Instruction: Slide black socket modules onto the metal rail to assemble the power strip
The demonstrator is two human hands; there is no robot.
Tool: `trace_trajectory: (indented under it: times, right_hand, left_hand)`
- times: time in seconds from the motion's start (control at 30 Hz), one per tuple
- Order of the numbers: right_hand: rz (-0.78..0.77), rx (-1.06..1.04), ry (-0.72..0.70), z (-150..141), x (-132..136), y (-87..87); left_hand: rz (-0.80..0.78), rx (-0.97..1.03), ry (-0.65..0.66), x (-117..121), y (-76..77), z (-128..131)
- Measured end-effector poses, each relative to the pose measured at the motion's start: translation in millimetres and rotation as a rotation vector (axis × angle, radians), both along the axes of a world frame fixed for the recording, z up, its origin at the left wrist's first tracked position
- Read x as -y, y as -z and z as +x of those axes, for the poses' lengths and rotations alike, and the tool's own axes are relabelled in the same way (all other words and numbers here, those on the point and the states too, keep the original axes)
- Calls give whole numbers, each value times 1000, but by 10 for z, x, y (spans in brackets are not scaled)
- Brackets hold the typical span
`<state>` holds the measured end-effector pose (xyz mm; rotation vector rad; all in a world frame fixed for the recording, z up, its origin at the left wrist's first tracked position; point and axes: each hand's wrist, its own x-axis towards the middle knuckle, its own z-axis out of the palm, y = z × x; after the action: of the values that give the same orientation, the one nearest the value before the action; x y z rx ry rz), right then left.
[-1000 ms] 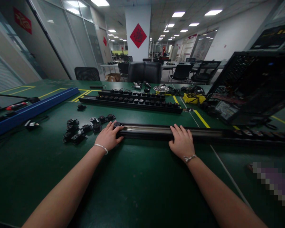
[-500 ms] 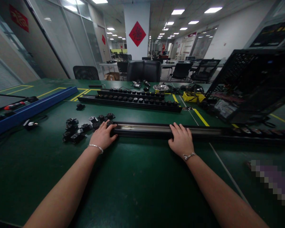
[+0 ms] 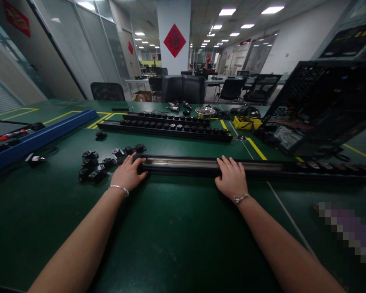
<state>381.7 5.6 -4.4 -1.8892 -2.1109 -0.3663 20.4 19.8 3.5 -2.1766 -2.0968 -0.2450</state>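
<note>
Observed: long black metal-looking rail with shiny groove (image 3: 179, 165), lying crosswise on green-topped table (image 3: 171, 228). Noted: left hand (image 3: 127, 173) at left end, right hand (image 3: 232, 179) farther along, both half-curled over top; impossible to tell whether gripping. Also recorded: small black blocky components (image 3: 96, 176), clustered just beside left hand.

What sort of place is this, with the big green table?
Probably an office, partly used as a workshop: black chairs stand in the background, and the green table in front holds a long black rail and a cluster of small black parts.
</note>
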Motion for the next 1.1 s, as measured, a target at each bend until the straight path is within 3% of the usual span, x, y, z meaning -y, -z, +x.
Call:
trace_trajectory:
  times: [0.63,0.9,1.1]
  right_hand:
    - [47,2,-6,13,-16,52]
    - [30,17,8,16,-17,42]
    - [76,30,2,20,-34,76]
  left_hand:
    - [62,9,-39,-17,92,-191]
    - [57,0,-58,-27,54,-139]
    - [13,28,-185,-22,46,-264]
